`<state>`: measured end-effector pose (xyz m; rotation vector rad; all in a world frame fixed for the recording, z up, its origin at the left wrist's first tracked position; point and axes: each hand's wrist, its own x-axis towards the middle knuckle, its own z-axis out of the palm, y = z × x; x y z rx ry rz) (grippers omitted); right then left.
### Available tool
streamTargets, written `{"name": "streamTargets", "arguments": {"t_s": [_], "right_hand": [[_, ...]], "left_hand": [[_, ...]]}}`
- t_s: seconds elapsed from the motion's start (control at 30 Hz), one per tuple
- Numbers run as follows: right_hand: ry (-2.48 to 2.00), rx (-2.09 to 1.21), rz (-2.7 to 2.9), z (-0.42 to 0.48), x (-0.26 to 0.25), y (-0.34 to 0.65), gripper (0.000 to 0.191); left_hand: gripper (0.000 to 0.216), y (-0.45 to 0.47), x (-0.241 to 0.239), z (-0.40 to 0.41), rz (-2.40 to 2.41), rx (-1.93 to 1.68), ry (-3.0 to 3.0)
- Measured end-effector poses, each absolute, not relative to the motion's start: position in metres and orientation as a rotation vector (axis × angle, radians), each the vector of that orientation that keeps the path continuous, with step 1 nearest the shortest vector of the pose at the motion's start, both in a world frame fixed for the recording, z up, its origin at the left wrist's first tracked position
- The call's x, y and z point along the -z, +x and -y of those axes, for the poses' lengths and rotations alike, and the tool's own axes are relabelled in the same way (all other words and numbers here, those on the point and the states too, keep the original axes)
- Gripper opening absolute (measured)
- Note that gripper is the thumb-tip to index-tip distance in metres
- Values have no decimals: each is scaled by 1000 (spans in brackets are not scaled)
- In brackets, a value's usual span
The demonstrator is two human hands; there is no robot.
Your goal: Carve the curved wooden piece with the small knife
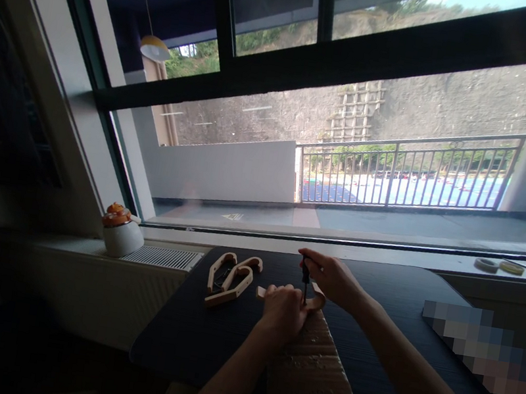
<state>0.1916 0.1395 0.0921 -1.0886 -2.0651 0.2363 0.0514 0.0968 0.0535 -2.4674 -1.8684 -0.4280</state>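
My right hand is closed around the dark handle of a screwdriver. The screwdriver stands nearly upright, its thin shaft pointing down at a curved wooden piece. My left hand is wrapped over the same wooden piece and presses it down at the far end of a corrugated cardboard piece. One end of the wood sticks out to the left of my fingers. Whether the tip meets a screw is too small to tell. Left of my hands lie several similar curved wooden pieces, with small dark bits among them.
The dark table stands against a window sill and a radiator. A white jar with an orange top sits at the left. Tape rolls lie on the sill. A blurred-out flat object is at the right.
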Motion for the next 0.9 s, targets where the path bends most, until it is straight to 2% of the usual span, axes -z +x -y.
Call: {"name": "streamTargets", "arguments": {"t_s": [0.27, 0.57, 0.73, 0.9], "right_hand": [[-1174, -107, 2007, -141, -95, 193, 31], [-1134, -134, 1984, -144, -91, 188, 23], [-1036, -215, 2016, -144, -87, 186, 24], [-961, -303, 2028, -144, -83, 187, 33]], "left_hand": [[21, 51, -53, -97, 1865, 453, -2476], [20, 50, -51, -98, 1855, 429, -2476], [20, 51, -53, -98, 1859, 409, -2473], [21, 51, -54, -96, 1858, 407, -2473]]}}
